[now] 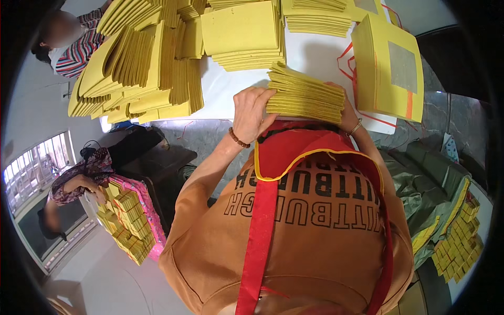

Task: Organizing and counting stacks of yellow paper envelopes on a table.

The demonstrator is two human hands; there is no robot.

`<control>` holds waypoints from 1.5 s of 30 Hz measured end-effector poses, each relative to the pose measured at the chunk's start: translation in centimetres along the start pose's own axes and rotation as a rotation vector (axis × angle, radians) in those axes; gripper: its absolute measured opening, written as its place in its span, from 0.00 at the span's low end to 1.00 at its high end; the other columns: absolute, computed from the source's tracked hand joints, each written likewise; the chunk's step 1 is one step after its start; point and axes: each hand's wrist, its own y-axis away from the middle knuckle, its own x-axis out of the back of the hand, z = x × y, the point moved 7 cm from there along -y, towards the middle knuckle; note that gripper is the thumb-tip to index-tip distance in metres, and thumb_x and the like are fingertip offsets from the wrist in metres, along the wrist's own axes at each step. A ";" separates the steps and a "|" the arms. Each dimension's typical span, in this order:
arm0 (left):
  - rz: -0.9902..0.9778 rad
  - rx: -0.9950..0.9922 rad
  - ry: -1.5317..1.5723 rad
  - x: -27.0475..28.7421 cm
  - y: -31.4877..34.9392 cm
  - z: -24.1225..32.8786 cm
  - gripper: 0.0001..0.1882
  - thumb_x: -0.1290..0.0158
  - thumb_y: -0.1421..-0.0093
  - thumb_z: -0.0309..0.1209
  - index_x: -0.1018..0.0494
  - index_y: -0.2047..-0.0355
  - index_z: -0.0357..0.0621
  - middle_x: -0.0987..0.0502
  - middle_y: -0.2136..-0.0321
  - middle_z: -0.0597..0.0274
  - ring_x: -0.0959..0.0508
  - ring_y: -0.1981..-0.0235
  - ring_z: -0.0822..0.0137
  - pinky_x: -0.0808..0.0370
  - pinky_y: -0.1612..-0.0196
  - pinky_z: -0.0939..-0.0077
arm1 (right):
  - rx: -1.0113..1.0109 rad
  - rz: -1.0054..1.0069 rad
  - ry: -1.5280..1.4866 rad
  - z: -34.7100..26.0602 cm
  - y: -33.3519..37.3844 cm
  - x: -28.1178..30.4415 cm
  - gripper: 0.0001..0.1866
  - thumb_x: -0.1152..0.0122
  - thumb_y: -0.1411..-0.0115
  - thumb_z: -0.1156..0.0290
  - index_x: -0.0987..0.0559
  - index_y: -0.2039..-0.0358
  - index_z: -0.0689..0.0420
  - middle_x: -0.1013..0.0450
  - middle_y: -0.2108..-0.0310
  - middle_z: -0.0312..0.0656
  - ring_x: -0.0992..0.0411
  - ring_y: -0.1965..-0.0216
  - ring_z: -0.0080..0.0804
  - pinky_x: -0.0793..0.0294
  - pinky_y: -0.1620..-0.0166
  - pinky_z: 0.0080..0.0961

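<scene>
A thick stack of folded yellow paper sheets (304, 98) stands at the near edge of the white table, close against my red apron, its layered folds toward me. My left hand (253, 111) grips the left end, fingers over the top corner and thumb below. Around the right end curls my right hand (348, 111), partly hidden by the paper. Just beyond lies a pile of wide yellow folded sheets (241, 31). At the right, a larger yellow bundle (388, 68) with a grey rectangle on its face lies beside loose red string (346, 65).
Tall fanned piles of yellow paper (142, 68) crowd the table's left side. A person in a striped top (79, 55) is at the far left. Another person's hand (94, 191) is near yellow bundles (126, 220) on a pink cloth. More small bundles (459, 241) are at the lower right.
</scene>
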 end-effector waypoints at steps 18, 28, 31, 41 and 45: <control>-0.029 -0.008 0.010 -0.2 -0.5 0.1 0.29 0.38 0.61 0.27 0.34 0.56 0.46 0.33 0.58 0.58 0.34 0.56 0.55 0.43 0.55 0.63 | 0.090 0.033 0.049 -0.4 -0.2 0.2 0.41 0.26 0.61 0.69 0.40 0.49 0.60 0.38 0.50 0.47 0.38 0.48 0.36 0.39 0.45 0.28; -0.194 -0.005 -0.110 0.1 -2.1 1.2 0.31 0.36 0.64 0.31 0.31 0.55 0.52 0.34 0.66 0.64 0.35 0.60 0.62 0.44 0.58 0.65 | 0.089 0.039 0.009 -0.7 0.0 0.1 0.40 0.26 0.61 0.71 0.39 0.49 0.59 0.38 0.50 0.46 0.38 0.48 0.35 0.39 0.45 0.28; -0.256 0.048 -0.136 0.0 -2.4 1.1 0.30 0.35 0.65 0.33 0.30 0.57 0.52 0.34 0.66 0.65 0.35 0.60 0.62 0.44 0.59 0.65 | 0.089 0.037 -0.007 -0.4 0.0 0.0 0.40 0.27 0.61 0.71 0.40 0.49 0.59 0.39 0.50 0.46 0.38 0.48 0.35 0.39 0.46 0.27; -0.208 0.196 -0.014 -0.8 -1.5 -1.4 0.28 0.33 0.64 0.38 0.32 0.64 0.45 0.31 0.65 0.59 0.32 0.61 0.60 0.42 0.57 0.66 | -0.065 0.044 -0.090 -0.8 0.1 0.0 0.41 0.26 0.60 0.71 0.40 0.48 0.58 0.37 0.52 0.42 0.38 0.49 0.30 0.38 0.47 0.25; -0.099 0.082 0.048 -1.0 -1.2 -1.8 0.27 0.33 0.63 0.38 0.33 0.64 0.44 0.30 0.65 0.57 0.31 0.63 0.59 0.40 0.58 0.66 | -0.128 0.016 -0.127 0.0 0.8 0.1 0.39 0.28 0.59 0.71 0.40 0.48 0.58 0.37 0.52 0.41 0.37 0.50 0.28 0.37 0.48 0.23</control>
